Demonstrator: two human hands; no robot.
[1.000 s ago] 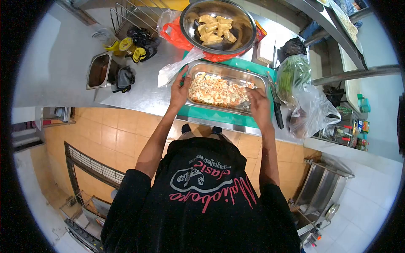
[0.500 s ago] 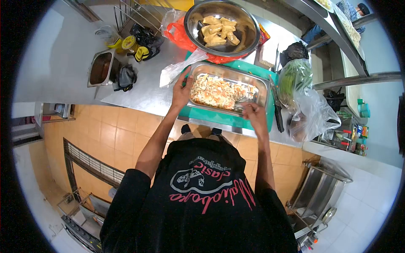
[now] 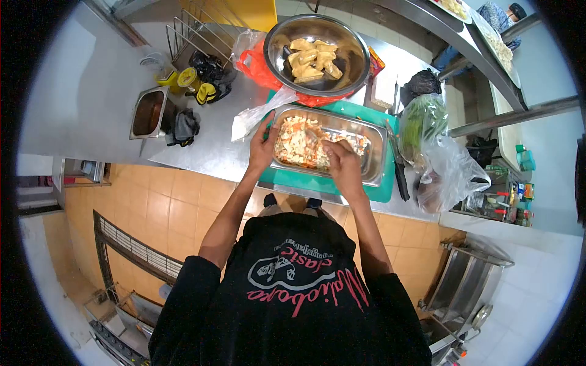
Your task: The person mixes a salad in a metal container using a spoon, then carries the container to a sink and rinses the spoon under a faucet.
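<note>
A rectangular metal tray [image 3: 377, 165] holds chopped white and orange food [image 3: 296, 143], piled toward its left and middle, with bare metal showing at the right. It rests on a green cutting board [image 3: 293, 179]. My left hand [image 3: 262, 147] grips the tray's left edge, fingers along the outer wall and thumb at the rim. Above the food, my right hand [image 3: 343, 161] is closed round a metal spoon [image 3: 315, 133]. The spoon's bowl reaches into the food; its handle is mostly hidden by my fingers.
Behind the tray, a steel bowl [image 3: 360, 64] of yellowish pieces sits on a red plastic bag [image 3: 256, 70]. A black-handled knife [image 3: 401, 177] and bagged green vegetables [image 3: 422, 125] lie to the right. A metal container [image 3: 148, 113] stands left. A person [image 3: 497, 17] is beyond the shelf.
My right hand and the spoon have moved left, from the tray's front right toward its middle. Food has shifted leftward, baring more of the tray's bottom. My left hand stays at the edge.
</note>
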